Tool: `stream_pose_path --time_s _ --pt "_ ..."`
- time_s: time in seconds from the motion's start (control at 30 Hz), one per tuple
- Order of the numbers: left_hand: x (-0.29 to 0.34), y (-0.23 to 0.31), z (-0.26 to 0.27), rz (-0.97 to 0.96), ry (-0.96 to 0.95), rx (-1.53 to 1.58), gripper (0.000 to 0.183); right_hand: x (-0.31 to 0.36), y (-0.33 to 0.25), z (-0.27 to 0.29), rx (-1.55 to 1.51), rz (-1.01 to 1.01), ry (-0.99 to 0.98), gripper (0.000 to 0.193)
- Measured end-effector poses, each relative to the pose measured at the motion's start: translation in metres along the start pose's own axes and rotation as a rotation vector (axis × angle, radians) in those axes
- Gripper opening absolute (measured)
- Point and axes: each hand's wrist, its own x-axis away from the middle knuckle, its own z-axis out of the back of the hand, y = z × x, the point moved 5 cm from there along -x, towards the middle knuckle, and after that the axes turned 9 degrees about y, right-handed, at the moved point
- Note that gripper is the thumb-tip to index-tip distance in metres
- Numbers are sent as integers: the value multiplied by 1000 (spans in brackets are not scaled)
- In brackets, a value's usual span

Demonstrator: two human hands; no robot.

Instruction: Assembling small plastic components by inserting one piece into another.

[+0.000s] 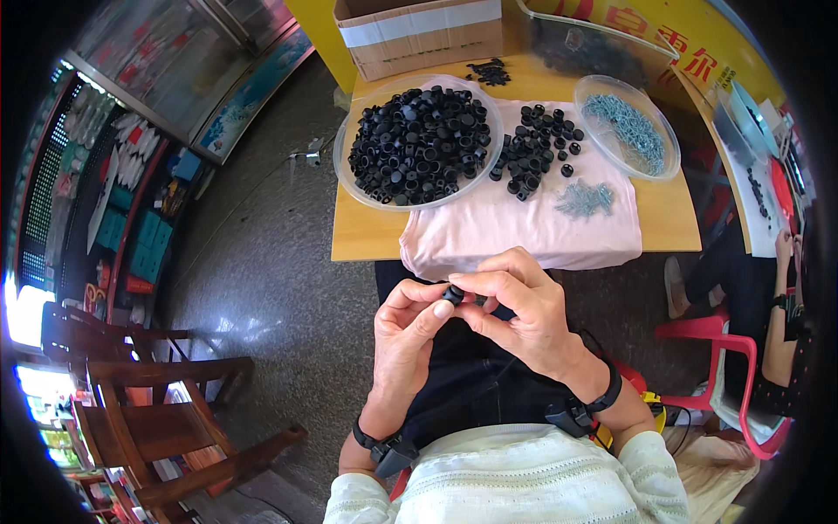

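Observation:
Over my lap, just off the table's front edge, both hands meet at a small black plastic cap (453,294). My left hand (408,325) pinches it between thumb and fingers from the left. From the right, my right hand (517,306) closes thumb and forefinger on the same piece. Whether a second part sits inside it is hidden by the fingertips. Ahead, a round clear tray (343,166) is heaped with black caps (417,140). Beside it, a loose pile of black caps (532,144) and a small heap of metal screws (586,199) lie on a pink cloth (515,229).
A clear tray (668,166) of screws stands at the table's right. Behind are a cardboard box (423,44), small black pieces (489,72) and a clear bin (594,48). A co-worker's arm (779,323) and a red chair (742,345) are at right; wooden chairs (157,428) stand left.

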Motion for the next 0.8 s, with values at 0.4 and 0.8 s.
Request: stream_pose_path --time_s 0.4,0.8 --pt "-11 -21 0 247 -23 225 9 -7 12 0 105 48 67 31" --pt "-15 -27 2 299 -45 260 10 -14 14 -5 160 98 28 28"
